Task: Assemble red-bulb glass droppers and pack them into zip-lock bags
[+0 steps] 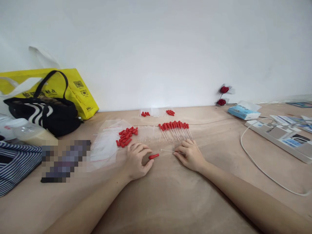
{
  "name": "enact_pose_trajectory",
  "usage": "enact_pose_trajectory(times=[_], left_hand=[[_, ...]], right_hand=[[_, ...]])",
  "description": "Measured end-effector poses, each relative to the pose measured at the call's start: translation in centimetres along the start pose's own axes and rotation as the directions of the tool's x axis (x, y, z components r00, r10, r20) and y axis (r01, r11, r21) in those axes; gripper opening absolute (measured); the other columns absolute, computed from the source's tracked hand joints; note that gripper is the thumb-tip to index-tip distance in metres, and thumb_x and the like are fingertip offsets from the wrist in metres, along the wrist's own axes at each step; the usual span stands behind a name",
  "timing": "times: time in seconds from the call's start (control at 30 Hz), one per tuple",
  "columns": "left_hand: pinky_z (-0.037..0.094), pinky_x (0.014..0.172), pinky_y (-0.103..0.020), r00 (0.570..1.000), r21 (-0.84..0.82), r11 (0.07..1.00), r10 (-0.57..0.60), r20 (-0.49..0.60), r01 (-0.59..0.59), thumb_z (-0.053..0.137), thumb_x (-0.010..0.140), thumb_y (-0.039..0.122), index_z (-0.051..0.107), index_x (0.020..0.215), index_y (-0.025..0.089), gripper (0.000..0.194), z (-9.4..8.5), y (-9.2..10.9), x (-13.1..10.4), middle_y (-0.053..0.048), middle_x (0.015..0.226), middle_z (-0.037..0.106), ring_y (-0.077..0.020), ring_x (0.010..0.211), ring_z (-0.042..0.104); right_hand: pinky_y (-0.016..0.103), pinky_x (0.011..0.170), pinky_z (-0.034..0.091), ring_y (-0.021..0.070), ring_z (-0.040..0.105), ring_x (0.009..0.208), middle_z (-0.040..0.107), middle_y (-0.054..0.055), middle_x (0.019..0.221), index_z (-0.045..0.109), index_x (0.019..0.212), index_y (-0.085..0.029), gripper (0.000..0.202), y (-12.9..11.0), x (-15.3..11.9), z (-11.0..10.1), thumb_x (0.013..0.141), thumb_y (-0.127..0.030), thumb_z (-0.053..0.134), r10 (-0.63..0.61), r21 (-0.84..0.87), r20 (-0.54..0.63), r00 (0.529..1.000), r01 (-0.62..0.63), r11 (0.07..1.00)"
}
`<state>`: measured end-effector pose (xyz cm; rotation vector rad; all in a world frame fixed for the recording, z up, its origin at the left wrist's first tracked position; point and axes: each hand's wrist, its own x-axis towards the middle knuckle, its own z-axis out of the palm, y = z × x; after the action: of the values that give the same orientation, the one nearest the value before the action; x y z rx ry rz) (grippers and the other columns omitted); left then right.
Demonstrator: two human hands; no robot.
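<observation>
My right hand (188, 154) pinches a thin glass dropper tube (167, 150), which points left over the table. A red rubber dropper bulb (154, 156) is at the fingertips of my left hand (138, 161). The thumb and index finger of that hand are apart on either side of the bulb, not visibly closed on it. Beyond my left hand lies a pile of red bulbs (126, 135). A row of bare glass tubes (149, 134) lies in the middle. To its right is a row of tubes with red bulbs fitted (175, 128).
Clear plastic bags (104, 146) lie at left; another bag (157, 112) with red bulbs is by the wall. A yellow bag (85, 97), black bag (56, 117) and bottle (31, 131) stand left. A tissue pack (243, 112), power strip (275, 138) and white cable (255, 167) are right.
</observation>
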<state>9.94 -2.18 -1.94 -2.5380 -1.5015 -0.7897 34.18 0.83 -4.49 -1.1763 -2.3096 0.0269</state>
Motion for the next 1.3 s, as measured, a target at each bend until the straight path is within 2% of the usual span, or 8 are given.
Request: enact_pose_trajectory(times=[0.13,0.3,0.4,0.5,0.73,0.97,1.13,1.3], left_hand=[[0.026,0.09,-0.045,1.0,0.003,1.0,0.008,0.025,-0.008,0.057,0.073,0.038,0.065,0.089,0.026,0.022,0.6,0.1,0.1,-0.002,0.093,0.065,-0.0213,0.09,0.054],[0.018,0.093,-0.049,1.0,0.006,1.0,0.001,-0.002,-0.001,0.052,0.079,0.033,0.067,0.076,0.029,0.015,1.3,0.4,0.3,0.001,0.087,0.067,-0.0184,0.085,0.056],[0.017,0.093,-0.049,1.0,-0.001,1.0,-0.002,-0.017,0.002,0.051,0.081,0.03,0.064,0.076,0.027,0.015,1.2,0.6,0.4,0.001,0.084,0.067,-0.0177,0.083,0.056],[0.017,0.095,-0.048,1.0,-0.007,1.0,-0.017,-0.016,0.016,0.049,0.082,0.027,0.061,0.076,0.024,0.014,1.0,0.7,0.4,0.001,0.082,0.068,-0.0177,0.083,0.057],[0.011,0.099,-0.049,0.999,-0.022,1.0,-0.015,-0.033,0.014,0.047,0.082,0.024,0.057,0.082,0.022,0.01,1.1,0.6,0.3,0.002,0.08,0.068,-0.0166,0.079,0.059],[0.013,0.099,-0.049,0.998,-0.037,0.999,-0.026,-0.061,0.024,0.046,0.082,0.025,0.057,0.084,0.022,0.012,1.2,0.7,0.3,0.001,0.08,0.068,-0.0168,0.079,0.06],[0.02,0.094,-0.047,0.997,-0.081,0.995,-0.06,-0.055,0.055,0.046,0.084,0.027,0.061,0.092,0.026,0.018,1.4,0.7,0.2,-0.001,0.082,0.069,-0.0174,0.08,0.059],[0.021,0.092,-0.044,0.997,-0.133,0.99,-0.057,-0.042,0.051,0.046,0.084,0.029,0.063,0.088,0.026,0.018,1.6,0.6,0.2,0.0,0.078,0.068,-0.0155,0.076,0.059]], right_hand=[[0.031,0.069,0.029,0.0181,0.047,0.078,0.058,0.004,0.078,0.063,0.081,-0.021,0.015,-0.4,0.5,-0.1,0.078,-0.033,0.054,0.043,0.099,0.039,0.998,-0.047,0.994],[0.03,0.071,0.029,0.0172,0.048,0.08,0.059,0.002,0.079,0.062,0.082,-0.022,0.019,-1.0,1.3,0.4,0.074,-0.04,0.06,0.111,0.152,0.09,0.99,-0.124,0.981],[0.028,0.07,0.028,0.0158,0.048,0.081,0.059,0.001,0.079,0.06,0.077,-0.021,0.012,-1.4,1.7,0.8,0.077,-0.033,0.059,0.09,0.151,0.104,0.99,-0.105,0.983],[0.028,0.069,0.027,0.0158,0.048,0.082,0.059,0.001,0.078,0.057,0.073,-0.019,0.009,-1.7,1.8,1.0,0.079,-0.025,0.056,0.062,0.108,0.093,0.994,-0.072,0.991],[0.029,0.069,0.024,0.0145,0.049,0.075,0.06,0.001,0.074,0.053,0.076,-0.018,0.011,-2.3,1.3,0.8,0.084,-0.022,0.047,0.074,0.062,0.014,0.997,-0.075,0.995],[0.029,0.07,0.023,0.0117,0.051,0.067,0.061,0.0,0.071,0.052,0.075,-0.017,0.013,-2.9,1.1,0.7,0.084,-0.021,0.044,0.017,0.155,-0.004,1.0,-0.017,0.988],[0.029,0.072,0.025,0.0125,0.053,0.07,0.063,0.004,0.081,0.056,0.087,-0.017,0.018,-2.9,1.0,0.8,0.087,-0.023,0.038,-0.089,0.179,0.005,0.996,0.086,0.98],[0.027,0.071,0.027,0.0123,0.053,0.071,0.063,0.004,0.082,0.057,0.088,-0.018,0.018,-2.6,0.8,0.7,0.088,-0.023,0.039,-0.181,0.206,0.023,0.983,0.172,0.963]])
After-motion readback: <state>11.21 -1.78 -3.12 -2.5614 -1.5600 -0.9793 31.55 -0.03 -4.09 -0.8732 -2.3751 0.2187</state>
